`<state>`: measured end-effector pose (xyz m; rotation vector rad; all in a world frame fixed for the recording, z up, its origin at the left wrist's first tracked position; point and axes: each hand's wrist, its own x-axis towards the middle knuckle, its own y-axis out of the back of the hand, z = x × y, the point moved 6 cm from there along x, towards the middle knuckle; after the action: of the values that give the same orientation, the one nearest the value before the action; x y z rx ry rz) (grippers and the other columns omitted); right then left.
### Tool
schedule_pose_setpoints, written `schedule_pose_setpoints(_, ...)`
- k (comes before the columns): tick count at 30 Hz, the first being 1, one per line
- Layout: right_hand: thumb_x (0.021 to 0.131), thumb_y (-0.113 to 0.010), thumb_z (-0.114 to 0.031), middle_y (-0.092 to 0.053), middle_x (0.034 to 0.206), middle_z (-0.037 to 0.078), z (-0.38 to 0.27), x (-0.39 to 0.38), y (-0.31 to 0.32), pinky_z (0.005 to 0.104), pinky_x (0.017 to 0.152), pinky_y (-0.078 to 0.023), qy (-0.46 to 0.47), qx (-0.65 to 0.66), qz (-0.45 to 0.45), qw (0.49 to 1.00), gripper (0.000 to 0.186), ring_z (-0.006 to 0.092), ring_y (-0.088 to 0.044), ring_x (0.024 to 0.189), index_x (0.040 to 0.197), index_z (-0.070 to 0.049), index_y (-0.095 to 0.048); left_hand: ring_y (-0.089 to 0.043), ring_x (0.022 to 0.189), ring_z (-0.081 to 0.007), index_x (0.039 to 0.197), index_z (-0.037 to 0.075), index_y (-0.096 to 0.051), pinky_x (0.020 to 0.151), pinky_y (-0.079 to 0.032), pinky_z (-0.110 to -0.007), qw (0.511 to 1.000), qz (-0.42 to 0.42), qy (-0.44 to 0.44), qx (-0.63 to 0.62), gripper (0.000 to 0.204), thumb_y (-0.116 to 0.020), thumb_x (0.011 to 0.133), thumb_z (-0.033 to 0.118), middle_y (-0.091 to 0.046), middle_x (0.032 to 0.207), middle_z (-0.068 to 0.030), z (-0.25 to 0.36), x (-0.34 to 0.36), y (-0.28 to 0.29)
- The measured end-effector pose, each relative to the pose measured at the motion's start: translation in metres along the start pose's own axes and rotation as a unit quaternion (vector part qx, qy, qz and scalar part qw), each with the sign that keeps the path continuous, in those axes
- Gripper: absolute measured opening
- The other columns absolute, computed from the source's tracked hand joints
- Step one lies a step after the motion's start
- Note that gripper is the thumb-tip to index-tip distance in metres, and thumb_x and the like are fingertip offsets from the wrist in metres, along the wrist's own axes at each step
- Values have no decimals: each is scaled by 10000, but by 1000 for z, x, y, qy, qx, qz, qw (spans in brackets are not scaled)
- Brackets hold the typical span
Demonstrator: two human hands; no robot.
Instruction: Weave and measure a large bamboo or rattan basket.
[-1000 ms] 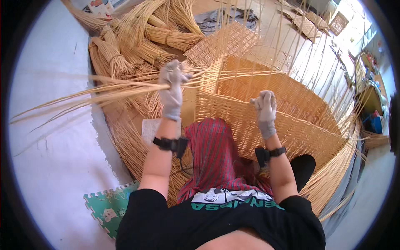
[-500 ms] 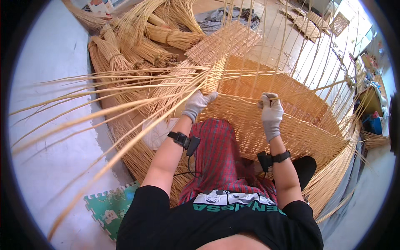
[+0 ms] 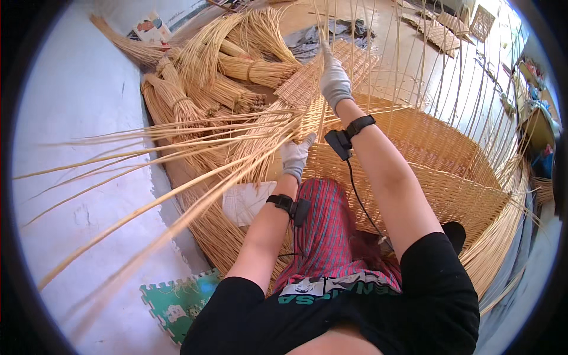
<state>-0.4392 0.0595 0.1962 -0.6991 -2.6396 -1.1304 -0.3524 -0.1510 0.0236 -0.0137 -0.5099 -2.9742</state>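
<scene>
My left hand (image 3: pixel 296 157), in a pale glove, is closed on the rim at the near left corner of a large woven basket (image 3: pixel 408 189). Its thumb points up along the weave. My right hand (image 3: pixel 335 80), gloved too, is raised above the left end of the basket, fingers closed around upright canes (image 3: pixel 321 18) there. How many canes it grips cannot be made out. Long loose canes (image 3: pixel 195 198) fan out leftward from the corner beside my left hand. More thin stakes (image 3: pixel 421 65) rise from the basket's far side. The basket rests against my leg.
Tied bundles of cane (image 3: pixel 254 71) lie at the far left by the white wall (image 3: pixel 83 195). A woven panel (image 3: pixel 349 59) lies beyond the basket, with other panels (image 3: pixel 435 32) at far right. A green foam mat (image 3: pixel 177 302) is at lower left. Loose cane (image 3: pixel 497 254) lies at right.
My right hand has left the near rim and moved up and left to the upright canes. My left hand stays at the corner. The view has shifted slightly.
</scene>
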Motion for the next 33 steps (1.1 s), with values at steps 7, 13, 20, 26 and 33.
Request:
schedule_pose_setpoints(7,942,-579,-48,-672,1088,136,70,-169,86,354,720,-554,-71,256,165,950,483,228,-673,917,1378,-125,-386,-629,1134,-332,1260,-124,-591,968,-486,-413,979,-155,131,34,887,-832,725,541,-664,1228,-234,-24,6,-9)
schedule_pose_setpoints(13,998,-621,-225,-700,1075,137,110,-285,55,318,712,-568,-274,317,-96,903,294,178,-689,863,1229,-45,-599,-625,1109,-300,1317,-83,-543,960,-490,-411,966,-138,132,-174,761,-834,801,395,-661,1215,-216,-11,-11,-5)
schedule_pose_setpoints(20,854,-763,-296,-644,1287,259,7,-198,6,439,973,-519,47,-36,-157,986,988,363,-669,1142,1626,-207,-152,-581,1186,-234,1322,-58,-554,1047,-440,-325,941,-52,1,-335,399,-639,971,111,-632,1285,-134,-5,-50,13)
schedule_pose_setpoints(26,851,-731,-257,-640,1301,233,27,-202,4,478,983,-508,29,-42,-257,965,977,430,-619,1186,1617,-331,-129,-560,1188,-222,1263,19,-595,1049,-435,-364,968,98,-213,91,397,-582,872,-52,-613,1276,-119,32,-99,20)
schedule_pose_setpoints(33,947,-683,-48,-683,1033,44,135,-314,73,246,686,-526,-248,395,19,885,416,105,-626,844,1339,-89,-549,-680,596,-232,1424,84,-423,532,-569,-345,943,-330,-37,27,466,-593,1004,190,-649,1210,-180,110,-64,-52)
